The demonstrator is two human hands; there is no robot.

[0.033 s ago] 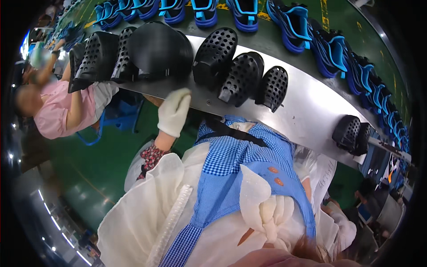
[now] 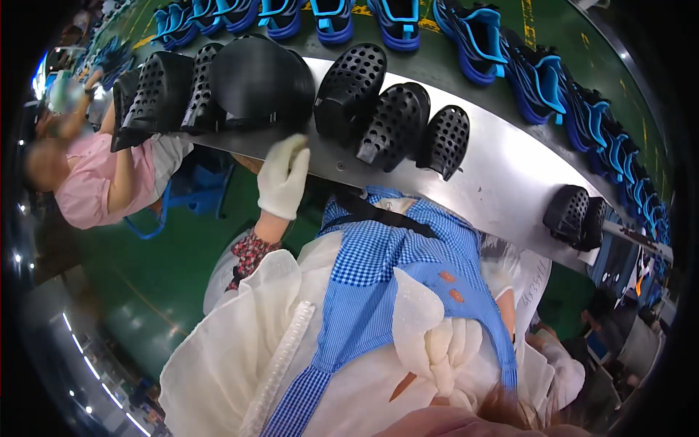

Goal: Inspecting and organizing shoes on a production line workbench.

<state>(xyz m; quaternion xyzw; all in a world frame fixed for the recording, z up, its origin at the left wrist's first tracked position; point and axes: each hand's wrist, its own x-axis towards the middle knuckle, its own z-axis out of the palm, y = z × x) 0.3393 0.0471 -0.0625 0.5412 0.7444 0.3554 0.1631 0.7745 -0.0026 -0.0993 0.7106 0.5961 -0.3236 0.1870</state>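
Observation:
My left hand (image 2: 283,177), in a white knitted glove, is raised at the near edge of the metal bench (image 2: 502,167). Its fingers point up and stand a little apart from the thumb, and I see nothing held in them. Just beyond the fingertips sits a large rounded black object (image 2: 255,80), its surface blurred. To its right are black, hole-covered, clog-like shoe shapes (image 2: 399,124) resting on the bench. More of these perforated black shapes (image 2: 156,91) stand to its left. My right hand is out of sight; only a bit of that arm shows beside the blue checked apron (image 2: 386,262).
Dark shoes with bright blue linings (image 2: 477,44) line a dark belt (image 2: 408,62) beyond the bench. Two black perforated shapes (image 2: 568,215) lie at the bench's right end. A co-worker in pink (image 2: 95,175) is at the left, near a blue stool (image 2: 196,193).
The fingers of my left hand have lifted and loosened slightly, widening the gap beside the thumb. The black shapes on the bench look unmoved.

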